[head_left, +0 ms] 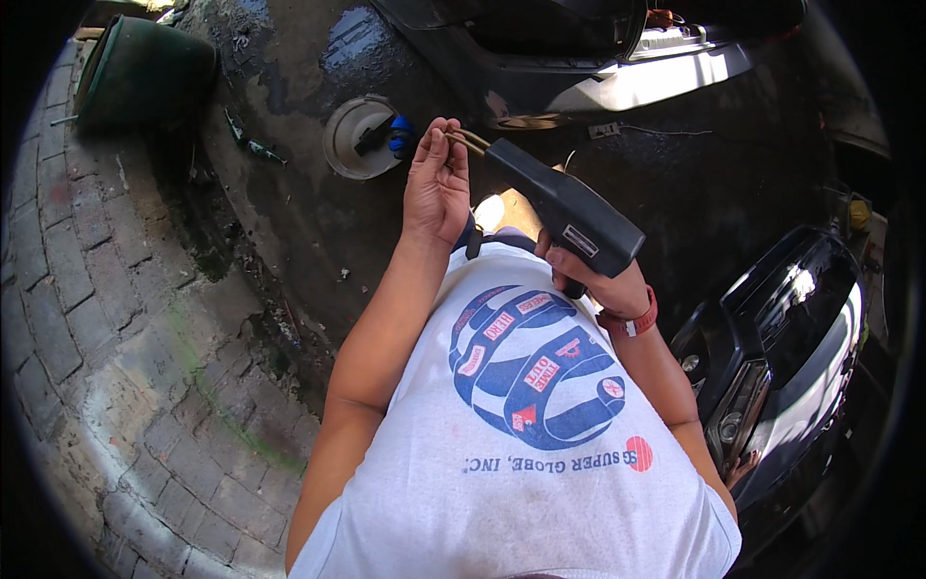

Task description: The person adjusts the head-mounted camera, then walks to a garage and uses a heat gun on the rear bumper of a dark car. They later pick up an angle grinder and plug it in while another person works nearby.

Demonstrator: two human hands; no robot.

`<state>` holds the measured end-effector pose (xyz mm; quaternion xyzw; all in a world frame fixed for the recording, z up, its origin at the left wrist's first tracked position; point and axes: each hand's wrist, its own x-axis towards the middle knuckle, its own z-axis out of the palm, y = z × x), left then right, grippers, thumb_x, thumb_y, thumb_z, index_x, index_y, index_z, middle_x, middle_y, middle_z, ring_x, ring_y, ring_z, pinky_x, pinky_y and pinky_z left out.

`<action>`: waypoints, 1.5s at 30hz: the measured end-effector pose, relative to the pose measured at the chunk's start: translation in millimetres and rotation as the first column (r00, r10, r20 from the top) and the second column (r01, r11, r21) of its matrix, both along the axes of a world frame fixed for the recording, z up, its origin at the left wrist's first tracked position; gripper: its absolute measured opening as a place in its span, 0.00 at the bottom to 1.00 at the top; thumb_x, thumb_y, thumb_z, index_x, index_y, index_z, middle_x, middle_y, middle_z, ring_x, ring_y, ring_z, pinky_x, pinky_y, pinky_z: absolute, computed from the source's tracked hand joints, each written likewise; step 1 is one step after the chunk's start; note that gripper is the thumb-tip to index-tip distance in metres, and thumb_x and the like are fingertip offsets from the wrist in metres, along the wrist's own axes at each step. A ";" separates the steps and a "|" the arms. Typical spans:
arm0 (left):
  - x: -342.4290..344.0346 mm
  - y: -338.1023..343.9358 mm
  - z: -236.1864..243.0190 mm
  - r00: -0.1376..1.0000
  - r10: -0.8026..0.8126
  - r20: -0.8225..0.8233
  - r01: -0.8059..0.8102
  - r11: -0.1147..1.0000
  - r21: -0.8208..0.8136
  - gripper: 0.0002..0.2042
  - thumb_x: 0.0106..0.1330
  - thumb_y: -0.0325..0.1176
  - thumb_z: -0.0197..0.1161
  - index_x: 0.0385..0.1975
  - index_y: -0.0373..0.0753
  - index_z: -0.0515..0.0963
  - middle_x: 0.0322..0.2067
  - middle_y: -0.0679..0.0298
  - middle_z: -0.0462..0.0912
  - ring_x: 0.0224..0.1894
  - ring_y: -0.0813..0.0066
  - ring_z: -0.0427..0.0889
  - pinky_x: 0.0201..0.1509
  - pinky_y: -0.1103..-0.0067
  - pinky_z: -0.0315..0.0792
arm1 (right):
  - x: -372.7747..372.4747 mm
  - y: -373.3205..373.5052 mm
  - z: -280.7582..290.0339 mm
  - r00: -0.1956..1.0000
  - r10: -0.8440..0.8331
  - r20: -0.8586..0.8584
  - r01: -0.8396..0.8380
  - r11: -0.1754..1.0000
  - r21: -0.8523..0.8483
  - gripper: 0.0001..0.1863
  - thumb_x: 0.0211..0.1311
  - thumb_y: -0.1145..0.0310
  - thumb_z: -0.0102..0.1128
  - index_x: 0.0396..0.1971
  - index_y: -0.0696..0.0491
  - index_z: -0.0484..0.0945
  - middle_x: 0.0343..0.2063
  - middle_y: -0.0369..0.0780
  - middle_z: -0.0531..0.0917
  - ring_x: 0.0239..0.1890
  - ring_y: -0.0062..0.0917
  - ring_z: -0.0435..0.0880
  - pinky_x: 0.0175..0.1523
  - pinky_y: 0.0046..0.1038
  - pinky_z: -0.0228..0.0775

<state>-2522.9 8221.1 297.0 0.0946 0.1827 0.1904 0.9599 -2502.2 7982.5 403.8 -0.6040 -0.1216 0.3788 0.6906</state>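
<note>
My right hand [606, 287], with a red band at its wrist, is closed around the grip of a black soldering gun [574, 210]. The gun points up and to the left, and two brass-coloured prongs [470, 143] stick out of its front end. At the tip of these prongs, the fingers of my left hand [439, 188] are pinched together. Whatever small piece may lie between those fingertips is too hidden to make out. Just beyond my left hand, a black and blue object [398, 136] lies partly over a round pale basin [345, 143] on the dark ground.
A green drum-like container [149, 72] lies at the far left, by grey paving bricks [87, 289]. Dark glossy vehicle bodywork [617, 85] spans the top. A socket block [605, 129] with a thin cord lies below it. On the right stands a black motorcycle front [786, 338].
</note>
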 end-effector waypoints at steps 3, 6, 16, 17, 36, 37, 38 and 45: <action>0.0 -2.4 0.2 1.000 0.002 -0.005 -0.002 0.999 0.035 0.11 0.72 0.27 0.66 0.52 0.37 0.81 0.52 0.60 0.85 0.53 0.76 0.85 0.58 0.84 0.81 | 1.0 -0.7 1.4 1.000 -0.005 -0.002 0.005 0.999 0.033 0.20 0.64 0.73 0.73 0.54 0.59 0.80 0.36 0.40 0.86 0.28 0.18 0.83 0.30 0.21 0.78; 2.3 -3.7 1.2 1.000 -0.008 0.015 0.007 0.997 0.076 0.11 0.73 0.28 0.65 0.52 0.39 0.82 0.52 0.60 0.85 0.54 0.76 0.85 0.58 0.84 0.81 | 3.9 -1.7 2.1 1.000 -0.020 -0.005 0.020 0.999 0.030 0.18 0.64 0.73 0.72 0.52 0.59 0.80 0.35 0.40 0.86 0.26 0.17 0.83 0.29 0.20 0.77; 1.6 -7.1 2.7 1.000 -0.001 -0.015 0.003 0.984 0.178 0.10 0.72 0.28 0.66 0.50 0.40 0.83 0.50 0.61 0.87 0.54 0.77 0.85 0.57 0.85 0.81 | 7.9 -9.9 1.5 0.998 -0.009 -0.066 0.011 1.000 0.025 0.20 0.64 0.74 0.72 0.54 0.58 0.79 0.34 0.41 0.86 0.25 0.18 0.83 0.29 0.21 0.77; 2.2 -7.7 2.4 1.000 0.006 -0.026 -0.001 0.981 0.194 0.10 0.73 0.29 0.66 0.51 0.40 0.83 0.50 0.62 0.87 0.55 0.78 0.85 0.58 0.86 0.81 | 8.7 -11.4 1.2 0.998 -0.004 -0.058 0.005 1.000 0.029 0.20 0.64 0.74 0.72 0.55 0.58 0.79 0.34 0.41 0.87 0.25 0.18 0.84 0.29 0.21 0.78; 11.0 -16.0 0.3 0.977 0.072 -0.200 0.018 0.910 0.414 0.10 0.74 0.31 0.65 0.50 0.37 0.83 0.49 0.60 0.87 0.47 0.79 0.85 0.57 0.84 0.80 | 19.5 -9.0 -3.9 0.999 -0.002 -0.047 -0.001 0.998 -0.060 0.20 0.67 0.75 0.68 0.58 0.57 0.78 0.36 0.41 0.87 0.23 0.18 0.83 0.28 0.19 0.76; 11.1 -16.4 -1.0 0.973 0.070 -0.219 0.031 0.904 0.425 0.10 0.75 0.32 0.65 0.51 0.37 0.83 0.49 0.60 0.87 0.47 0.80 0.85 0.57 0.84 0.80 | 19.6 -8.5 -3.2 0.999 -0.013 -0.051 0.008 0.996 -0.085 0.20 0.67 0.74 0.68 0.57 0.57 0.78 0.36 0.41 0.87 0.24 0.18 0.83 0.29 0.19 0.76; 11.2 -16.6 -2.4 0.970 0.057 -0.238 0.053 0.901 0.431 0.10 0.75 0.33 0.64 0.51 0.37 0.83 0.49 0.60 0.86 0.46 0.80 0.85 0.56 0.84 0.80 | 19.9 -9.6 -2.7 0.998 -0.010 -0.057 0.004 0.994 -0.111 0.20 0.67 0.74 0.69 0.56 0.57 0.78 0.36 0.41 0.87 0.24 0.17 0.83 0.29 0.19 0.76; 11.8 -17.4 -15.2 0.947 -0.057 -0.317 0.166 0.930 0.328 0.11 0.76 0.34 0.64 0.52 0.38 0.82 0.50 0.61 0.86 0.48 0.81 0.83 0.56 0.85 0.77 | 17.6 -8.9 -4.8 0.998 -0.012 -0.059 0.001 0.983 -0.185 0.21 0.63 0.66 0.76 0.52 0.55 0.79 0.37 0.37 0.86 0.27 0.15 0.84 0.31 0.19 0.77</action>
